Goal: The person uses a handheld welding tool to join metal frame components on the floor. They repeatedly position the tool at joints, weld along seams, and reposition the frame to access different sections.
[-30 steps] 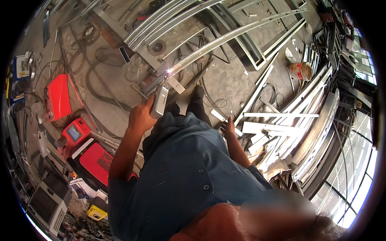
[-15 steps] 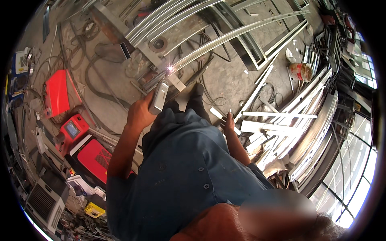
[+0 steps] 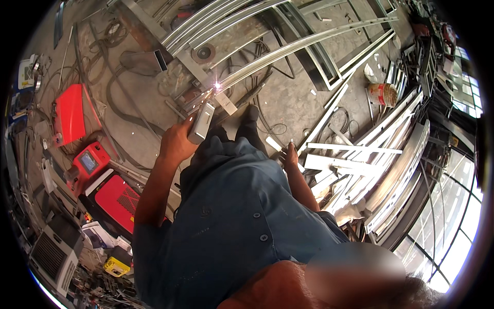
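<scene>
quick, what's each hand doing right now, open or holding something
Left hand: closed on a grey box-shaped tool.
Right hand: thumb visible, but whether it is open or holding anything cannot be told.

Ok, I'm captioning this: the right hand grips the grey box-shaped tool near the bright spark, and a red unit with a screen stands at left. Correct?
Not quite: the head view shows the left hand gripping the grey box-shaped tool near the bright spark. The red unit with a screen does stand at left.
</scene>
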Demonstrator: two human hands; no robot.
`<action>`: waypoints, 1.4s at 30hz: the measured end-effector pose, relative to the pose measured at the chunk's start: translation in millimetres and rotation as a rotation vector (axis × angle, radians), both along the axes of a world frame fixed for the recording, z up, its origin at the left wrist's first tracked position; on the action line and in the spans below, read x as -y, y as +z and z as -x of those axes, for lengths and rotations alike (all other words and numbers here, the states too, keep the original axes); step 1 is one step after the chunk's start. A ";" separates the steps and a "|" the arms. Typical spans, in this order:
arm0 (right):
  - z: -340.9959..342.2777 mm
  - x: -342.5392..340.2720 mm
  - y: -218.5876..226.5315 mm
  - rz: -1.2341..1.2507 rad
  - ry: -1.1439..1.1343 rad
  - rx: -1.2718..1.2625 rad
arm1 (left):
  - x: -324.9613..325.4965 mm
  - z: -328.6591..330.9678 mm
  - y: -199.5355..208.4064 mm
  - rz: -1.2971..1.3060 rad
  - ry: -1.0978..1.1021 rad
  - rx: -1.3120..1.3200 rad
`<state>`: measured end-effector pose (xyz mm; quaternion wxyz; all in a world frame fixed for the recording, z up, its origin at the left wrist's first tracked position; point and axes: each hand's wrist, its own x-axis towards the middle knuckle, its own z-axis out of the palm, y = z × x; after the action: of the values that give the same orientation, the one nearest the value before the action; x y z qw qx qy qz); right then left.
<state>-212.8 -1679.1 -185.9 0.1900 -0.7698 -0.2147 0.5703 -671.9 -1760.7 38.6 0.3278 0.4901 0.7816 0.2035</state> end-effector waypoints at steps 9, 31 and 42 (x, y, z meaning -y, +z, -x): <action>1.5 2.1 5.6 0.064 0.060 -0.018 | 1.1 1.4 1.6 -0.013 0.007 0.017; 6.6 0.7 6.0 0.075 0.029 -0.065 | 4.9 4.9 2.9 0.012 0.026 0.039; 11.8 -0.7 5.4 0.076 0.076 -0.042 | 8.7 7.1 4.9 0.018 0.040 0.054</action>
<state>-224.6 -1678.4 -180.5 0.1434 -0.7556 -0.2181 0.6008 -678.9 -1769.4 43.6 0.3489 0.4656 0.7840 0.2163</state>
